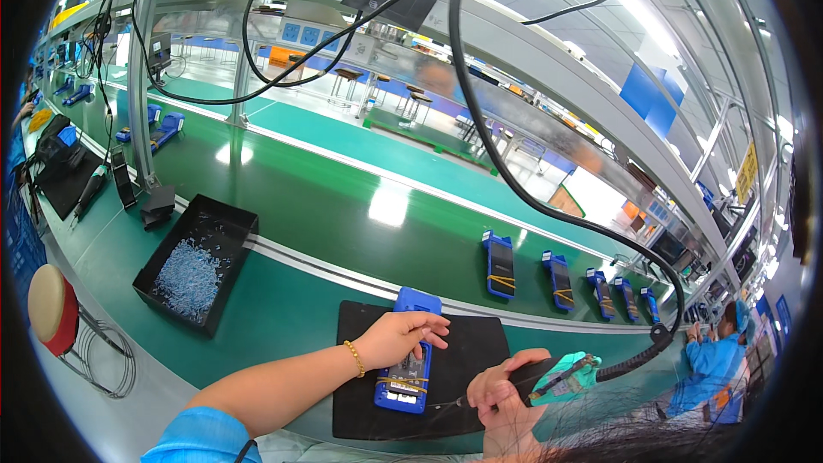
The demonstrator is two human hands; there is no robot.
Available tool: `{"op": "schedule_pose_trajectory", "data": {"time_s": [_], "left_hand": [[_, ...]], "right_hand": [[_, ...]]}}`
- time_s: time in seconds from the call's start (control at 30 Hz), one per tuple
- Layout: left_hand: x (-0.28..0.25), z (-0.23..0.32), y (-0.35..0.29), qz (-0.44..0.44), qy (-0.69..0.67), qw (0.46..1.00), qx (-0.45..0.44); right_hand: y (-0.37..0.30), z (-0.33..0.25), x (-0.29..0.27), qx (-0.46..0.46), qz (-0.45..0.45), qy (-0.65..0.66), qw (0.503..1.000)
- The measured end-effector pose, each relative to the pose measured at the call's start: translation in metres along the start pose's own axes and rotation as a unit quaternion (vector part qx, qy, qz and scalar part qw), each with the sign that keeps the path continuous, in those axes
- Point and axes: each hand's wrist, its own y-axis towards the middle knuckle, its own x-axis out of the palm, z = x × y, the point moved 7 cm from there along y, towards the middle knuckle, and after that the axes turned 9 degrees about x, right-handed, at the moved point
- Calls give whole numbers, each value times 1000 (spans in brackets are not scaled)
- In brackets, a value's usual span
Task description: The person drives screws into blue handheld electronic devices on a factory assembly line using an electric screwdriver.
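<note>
A blue handheld device [401, 398] lies on a black mat [476, 341], its dark label-covered side up and a yellow rubber band around its lower part. Across its upper half rests my left hand [399, 336], fingers loosely stretched over the right edge and thumb bent down onto it. My right hand [506, 390] grips a corded electric screwdriver [549, 377], black with green wrapping at its rear. The screwdriver's thin bit points left, close to the device's lower right edge; whether it touches cannot be told.
Left of the mat stands a black tray [231, 279] holding many small blue-white pieces. Several banded blue devices [501, 267] line the green conveyor [343, 227] beyond the metal rail. A thick black cable [514, 184] hangs down to the screwdriver. A co-worker [718, 369] sits far right.
</note>
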Motion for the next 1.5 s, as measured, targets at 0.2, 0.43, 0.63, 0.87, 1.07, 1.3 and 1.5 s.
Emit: {"op": "schedule_pose_trajectory", "data": {"time_s": [0.2,0.43,0.63,0.87,1.07,1.3,1.5], "left_hand": [[-2,-5,3,2,-1,1000,-1],[-1,-8,2,3,-16,1000,-5],[-1,-4,0,6,-24,1000,-8],[-3,-6,1,27,-42,999,-19],[-2,-7,-1,20,-44,999,-18],[1,-5,0,12,-39,999,-14],[2,-3,1,7,-24,1000,-8]], "right_hand": [[-5,6,4,47,34,-21,998],[-5,9,8,100,48,-30,993],[-6,13,9,125,30,-29,991],[-4,19,11,101,-57,-24,993],[-5,21,11,93,-61,0,994],[-6,17,7,86,-48,-50,994],[-4,9,15,93,-9,-18,995]]}}
